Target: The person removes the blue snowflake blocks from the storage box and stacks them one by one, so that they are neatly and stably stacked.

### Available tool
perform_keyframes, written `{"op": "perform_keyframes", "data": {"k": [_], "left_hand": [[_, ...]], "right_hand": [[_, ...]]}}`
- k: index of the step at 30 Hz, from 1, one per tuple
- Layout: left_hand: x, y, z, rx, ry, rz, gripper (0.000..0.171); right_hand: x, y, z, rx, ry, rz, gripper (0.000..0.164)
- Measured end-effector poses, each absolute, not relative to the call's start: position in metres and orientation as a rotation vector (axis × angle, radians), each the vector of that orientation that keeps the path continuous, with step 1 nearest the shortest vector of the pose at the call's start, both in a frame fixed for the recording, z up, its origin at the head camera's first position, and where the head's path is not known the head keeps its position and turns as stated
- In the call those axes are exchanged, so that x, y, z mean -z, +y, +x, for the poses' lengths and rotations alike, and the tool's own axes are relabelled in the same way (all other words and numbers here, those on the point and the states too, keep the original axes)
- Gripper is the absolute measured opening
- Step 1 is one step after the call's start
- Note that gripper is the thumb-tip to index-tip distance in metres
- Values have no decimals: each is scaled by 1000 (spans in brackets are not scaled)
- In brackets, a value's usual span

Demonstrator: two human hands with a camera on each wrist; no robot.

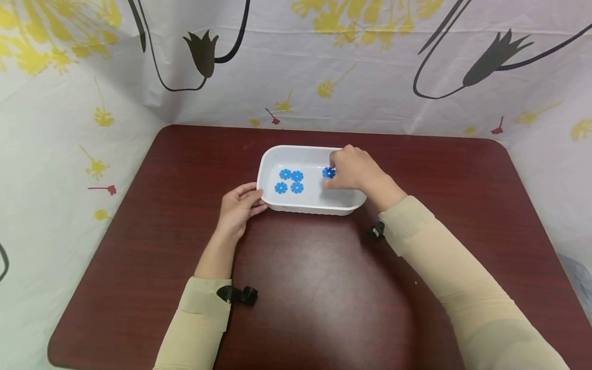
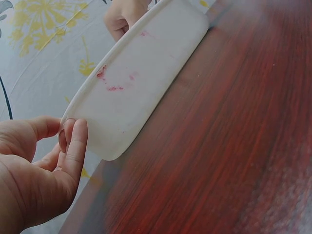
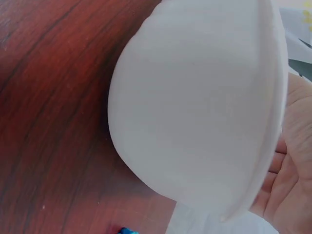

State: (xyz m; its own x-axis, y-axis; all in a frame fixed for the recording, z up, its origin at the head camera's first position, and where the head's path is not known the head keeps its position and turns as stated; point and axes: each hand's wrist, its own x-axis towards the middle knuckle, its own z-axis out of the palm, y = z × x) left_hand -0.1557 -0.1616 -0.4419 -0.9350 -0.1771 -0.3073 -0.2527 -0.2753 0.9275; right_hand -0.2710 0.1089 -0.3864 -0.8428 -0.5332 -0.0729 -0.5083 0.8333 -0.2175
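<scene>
A white plastic tray [image 1: 310, 209] stands on the table. Its left end is gripped by my left hand [image 1: 238, 208], thumb on the rim and fingers along the outside, as the left wrist view also shows. Several blue snowflake-shaped discs [image 1: 297, 187] lie flat on the left half of the tray floor. My right hand [image 1: 356, 169] reaches over the tray's right end. Between its thumb and curled fingers is a darker blue snowflake disc [image 1: 329, 172], partly covered by the hand. In the right wrist view the tray's wall hides the right fingertips.
The dark red-brown wooden table [image 1: 314, 288] has rounded corners. A white cloth [image 1: 370, 103] printed with yellow and grey flowers hangs behind it. Beyond the tray, a small blue piece [image 3: 127, 230] shows at the bottom edge of the right wrist view. Red smudges mark the tray's outer wall.
</scene>
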Motion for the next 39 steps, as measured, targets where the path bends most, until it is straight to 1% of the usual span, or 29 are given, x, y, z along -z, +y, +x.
{"op": "perform_keyframes", "data": {"k": [7, 13, 32, 39], "left_hand": [[442, -162, -155, -2392, 1870, -556, 36], [442, -162, -156, -2390, 1874, -550, 38], [443, -161, -156, -2369, 1895, -585, 34], [443, -161, -156, -2370, 1886, -597, 34]], "right_hand": [[383, 114, -272, 347, 2883, -832, 36], [378, 121, -271, 358, 2898, -845, 35], [364, 155, -274, 297, 2937, -757, 45], [362, 172, -272, 307, 2952, -726, 37]]}}
